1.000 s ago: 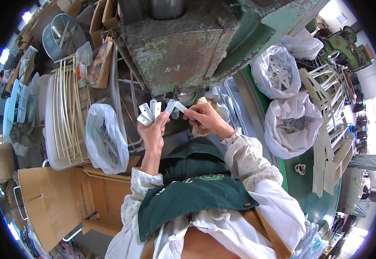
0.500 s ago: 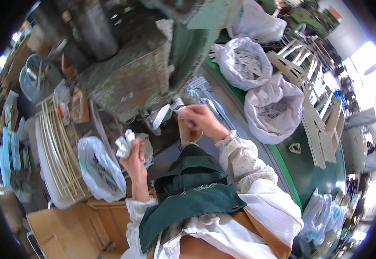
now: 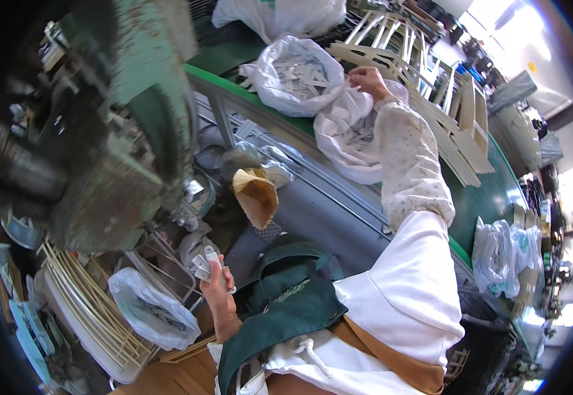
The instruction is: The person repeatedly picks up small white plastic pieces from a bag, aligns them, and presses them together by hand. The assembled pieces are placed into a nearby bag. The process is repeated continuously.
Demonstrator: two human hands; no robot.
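Note:
In my left hand (image 3: 220,289) I grip several small flat white strips (image 3: 205,264) with rounded ends, held low beside my green apron. My right arm reaches far forward, its hand (image 3: 368,81) at the far rim of a white plastic bag (image 3: 345,155) that has similar strips inside. The right fingers are bent together; whether they pinch the bag's rim or a strip, I cannot make out. Just left of that hand stands a second white plastic bag (image 3: 322,62), also full of white strips. My right sleeve covers part of the nearer bag.
A large green machine (image 3: 125,171) stands at the left. An open brown paper bag (image 3: 257,201) sits below the green worktable (image 3: 270,108). Pale slatted frames (image 3: 424,105) lie beyond my right arm. At the lower left are another plastic bag (image 3: 151,309) and curved rods (image 3: 89,309).
My right hand has moved from beside the machine out to the bags on the green table. The view has turned to the right. My left hand still holds the strips.

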